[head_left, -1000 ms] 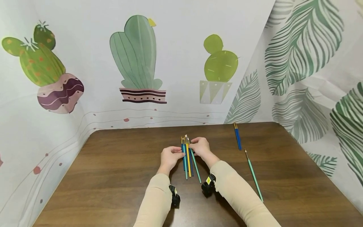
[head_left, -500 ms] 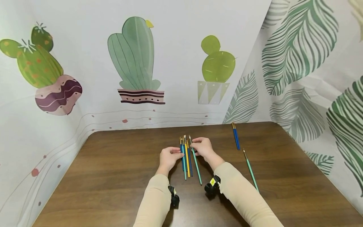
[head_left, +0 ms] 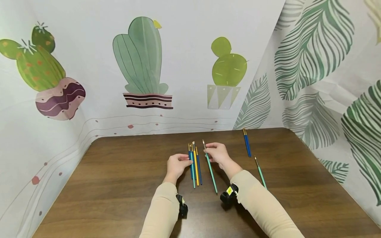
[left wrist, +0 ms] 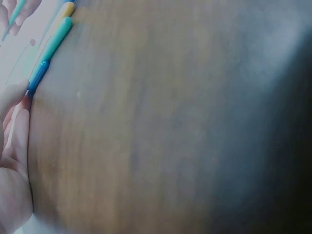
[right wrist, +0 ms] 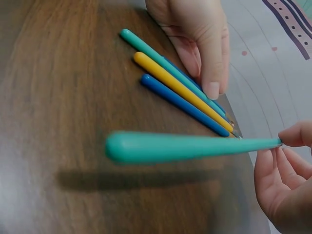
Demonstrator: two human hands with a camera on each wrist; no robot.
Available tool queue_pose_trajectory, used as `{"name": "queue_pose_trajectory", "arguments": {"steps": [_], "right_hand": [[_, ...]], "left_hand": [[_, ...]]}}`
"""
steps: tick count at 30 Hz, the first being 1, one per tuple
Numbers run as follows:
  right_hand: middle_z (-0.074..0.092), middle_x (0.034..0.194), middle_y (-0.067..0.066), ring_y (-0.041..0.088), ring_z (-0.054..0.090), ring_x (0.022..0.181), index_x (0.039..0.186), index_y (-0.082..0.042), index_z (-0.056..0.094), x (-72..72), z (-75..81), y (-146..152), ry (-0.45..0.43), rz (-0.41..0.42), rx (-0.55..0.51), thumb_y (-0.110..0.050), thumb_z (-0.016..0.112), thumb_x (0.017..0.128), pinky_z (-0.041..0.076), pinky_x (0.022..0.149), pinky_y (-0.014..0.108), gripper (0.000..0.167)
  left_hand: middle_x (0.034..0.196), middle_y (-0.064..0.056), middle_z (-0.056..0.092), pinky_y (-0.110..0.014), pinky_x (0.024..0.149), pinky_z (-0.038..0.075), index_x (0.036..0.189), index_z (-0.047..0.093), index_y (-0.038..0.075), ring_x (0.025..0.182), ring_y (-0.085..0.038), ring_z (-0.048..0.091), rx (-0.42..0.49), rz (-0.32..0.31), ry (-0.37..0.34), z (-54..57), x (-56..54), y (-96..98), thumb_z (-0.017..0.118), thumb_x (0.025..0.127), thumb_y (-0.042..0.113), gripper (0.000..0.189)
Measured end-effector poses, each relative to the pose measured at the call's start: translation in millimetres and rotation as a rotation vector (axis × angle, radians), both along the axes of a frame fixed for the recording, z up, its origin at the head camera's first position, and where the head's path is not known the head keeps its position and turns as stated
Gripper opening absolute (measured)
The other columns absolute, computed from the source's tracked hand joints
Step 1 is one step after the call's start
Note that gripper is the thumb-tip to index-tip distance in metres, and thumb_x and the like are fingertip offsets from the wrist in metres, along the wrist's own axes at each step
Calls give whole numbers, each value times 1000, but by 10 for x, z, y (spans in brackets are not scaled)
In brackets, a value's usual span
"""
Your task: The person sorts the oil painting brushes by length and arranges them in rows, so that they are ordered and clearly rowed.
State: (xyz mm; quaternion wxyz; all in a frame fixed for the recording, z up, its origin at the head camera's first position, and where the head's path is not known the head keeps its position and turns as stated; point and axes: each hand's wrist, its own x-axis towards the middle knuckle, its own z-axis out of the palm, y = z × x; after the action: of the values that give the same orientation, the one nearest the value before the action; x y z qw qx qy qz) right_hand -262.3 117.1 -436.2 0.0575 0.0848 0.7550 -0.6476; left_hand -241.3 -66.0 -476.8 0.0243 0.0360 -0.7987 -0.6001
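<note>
My right hand (head_left: pixel 218 154) pinches a teal paintbrush (head_left: pixel 212 173) near its metal collar, between thumb and fingertips. In the right wrist view its handle (right wrist: pixel 180 147) casts a shadow on the wood below. To its left lies a row of paintbrushes: a yellow paintbrush (head_left: pixel 196 167) beside a blue paintbrush (head_left: pixel 199 170), with teal and blue ones further left. My left hand (head_left: pixel 177 166) holds the left side of this row, thumb over the handles. In the left wrist view, a blue paintbrush (left wrist: pixel 39 75) sticks out from between thumb and fingers.
Two blue paintbrushes (head_left: pixel 247 142) lie together near the table's back right. Another teal paintbrush (head_left: pixel 260 173) lies nearer, partly hidden by my right sleeve (head_left: pixel 262 201). The brown wooden table (head_left: pixel 119 185) ends against a patterned cloth backdrop (head_left: pixel 190 66).
My right hand has drawn the teal paintbrush off to the right, away from the row. The left hand has stayed at the row's left side.
</note>
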Motion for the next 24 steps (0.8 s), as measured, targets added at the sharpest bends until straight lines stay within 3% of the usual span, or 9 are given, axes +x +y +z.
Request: {"name": "queue_pose_trajectory", "arguments": {"steps": [9,16,24], "right_hand": [[66,112,21,11,62,66,121,0,57,44,51,140,17,22,-15,-8,60,86,48,52,21,37],[67,111,19,10,62,66,122,0,56,61,70,273,22,14,-12,-8,61,85,48,51,20,38],[62,122,21,9,60,67,128,-1,51,93,83,449,28,2,1,-7,59,87,48,53,18,42]], "left_hand": [[90,-11,72,-31,78,56,98,71,0,83,-17,70,-11,0,-9,-7,-6,-7,79,74,11,27],[90,-11,72,-31,78,56,97,71,0,83,-18,70,-9,3,-1,-7,-12,-8,79,74,10,27],[90,-11,72,-31,77,56,98,71,0,82,-17,70,-2,3,-10,-11,-7,-3,79,74,11,27]]}}
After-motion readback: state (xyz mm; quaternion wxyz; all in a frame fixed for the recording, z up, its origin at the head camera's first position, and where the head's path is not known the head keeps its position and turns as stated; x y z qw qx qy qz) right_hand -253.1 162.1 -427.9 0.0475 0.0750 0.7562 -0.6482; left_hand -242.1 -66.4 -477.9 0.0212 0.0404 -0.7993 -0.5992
